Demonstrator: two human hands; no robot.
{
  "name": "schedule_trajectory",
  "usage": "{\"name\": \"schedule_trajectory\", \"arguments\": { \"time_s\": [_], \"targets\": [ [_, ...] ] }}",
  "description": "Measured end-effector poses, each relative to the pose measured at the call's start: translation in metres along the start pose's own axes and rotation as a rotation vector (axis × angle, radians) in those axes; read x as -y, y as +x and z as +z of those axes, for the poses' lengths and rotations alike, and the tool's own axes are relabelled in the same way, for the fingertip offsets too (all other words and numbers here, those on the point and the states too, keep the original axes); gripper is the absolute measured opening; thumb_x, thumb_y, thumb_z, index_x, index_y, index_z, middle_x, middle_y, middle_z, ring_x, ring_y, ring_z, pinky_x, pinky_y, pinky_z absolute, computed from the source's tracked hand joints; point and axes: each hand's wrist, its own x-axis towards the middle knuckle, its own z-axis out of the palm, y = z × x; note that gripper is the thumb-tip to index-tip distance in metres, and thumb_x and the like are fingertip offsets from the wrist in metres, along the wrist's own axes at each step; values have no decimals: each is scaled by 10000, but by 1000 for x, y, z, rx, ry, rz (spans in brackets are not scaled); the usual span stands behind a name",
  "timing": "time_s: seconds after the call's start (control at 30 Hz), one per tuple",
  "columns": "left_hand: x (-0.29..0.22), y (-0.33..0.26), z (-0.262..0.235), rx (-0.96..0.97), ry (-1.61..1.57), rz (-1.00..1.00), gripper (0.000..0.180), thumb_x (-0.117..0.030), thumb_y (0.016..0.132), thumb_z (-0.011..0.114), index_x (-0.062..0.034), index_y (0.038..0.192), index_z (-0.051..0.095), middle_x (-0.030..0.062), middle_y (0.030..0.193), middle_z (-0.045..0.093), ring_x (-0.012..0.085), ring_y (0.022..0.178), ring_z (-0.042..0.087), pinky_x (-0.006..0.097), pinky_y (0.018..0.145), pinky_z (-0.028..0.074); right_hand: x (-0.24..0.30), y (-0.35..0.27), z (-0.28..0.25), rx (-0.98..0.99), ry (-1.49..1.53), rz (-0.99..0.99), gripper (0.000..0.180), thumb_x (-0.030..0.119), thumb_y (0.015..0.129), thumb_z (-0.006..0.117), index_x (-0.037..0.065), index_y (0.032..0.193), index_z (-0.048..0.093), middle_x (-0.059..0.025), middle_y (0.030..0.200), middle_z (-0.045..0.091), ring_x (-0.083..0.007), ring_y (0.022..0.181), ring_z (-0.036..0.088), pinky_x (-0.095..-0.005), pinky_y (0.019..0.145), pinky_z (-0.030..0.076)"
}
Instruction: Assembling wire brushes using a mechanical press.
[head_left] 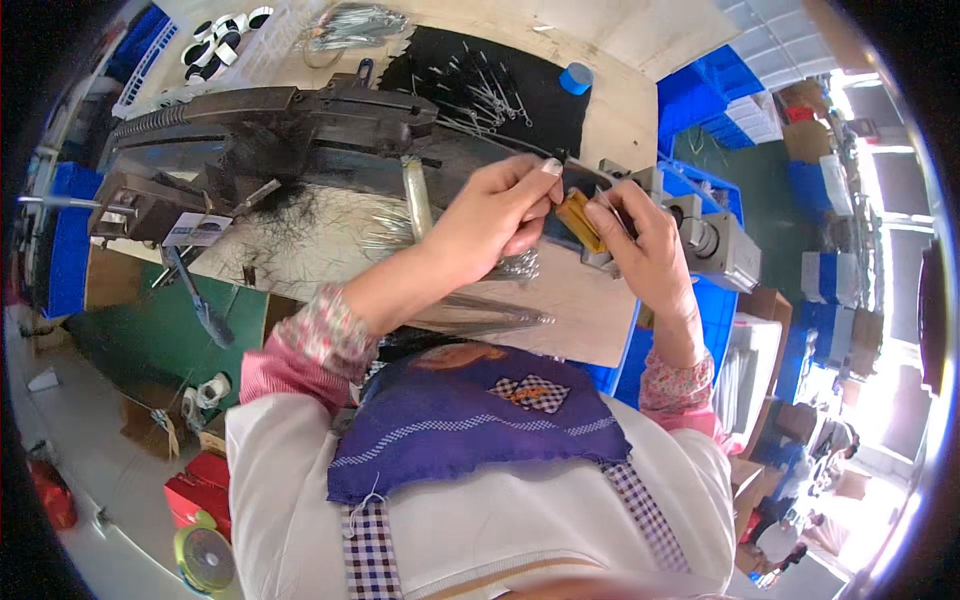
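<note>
Above the bench, my two hands work close together. My left hand [495,215] is closed, thumb pressed to the bent fingers; whatever it pinches is too small or hidden. Beside it, my right hand [648,245] has thumb and forefinger drawn together at the edge of a yellow block [578,220]. Whether the block is gripped or fixed to the machine is unclear. A dark metal bar [470,160] runs behind my left hand. Under my left wrist lie bundles of thin metal wires [390,230], beside a pale tube [416,197].
Metal pins with looped ends lie on a black cloth [545,95] near a blue cap [576,79]. A dark machine [300,120] fills the bench's left. A metal clamp [725,250] stands at the right edge, near blue bins [690,95]. A white basket [270,45] holds black-and-white rolls.
</note>
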Motion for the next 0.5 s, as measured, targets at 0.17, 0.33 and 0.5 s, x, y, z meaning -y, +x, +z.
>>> {"name": "schedule_trajectory", "arguments": {
  "time_s": [0.17,0.33,0.5],
  "targets": [
    [23,19,-10,-177,-192,-191,251,-261,955,553,-64,801,541,-56,569,368,56,396,305,220,378,195,-21,-18,-20,-62,-92,-32,146,121,885,613,-9,884,547,-166,704,574,-240,593,552,-326,576,440],
    [23,27,-9,-303,-153,-135,250,-266,960,539,-65,811,537,-49,589,386,58,424,322,234,402,236,3,5,-26,-107,52,28,118,93,878,601,-11,919,562,-125,691,601,-162,586,577,-292,555,449],
    [23,23,-12,-453,25,105,258,-269,967,524,-62,813,539,-43,592,389,62,427,328,238,408,242,-7,64,-19,-217,165,-126,144,49,875,554,-20,1000,579,-162,859,657,-190,650,626,-319,607,492]
  ]
}}
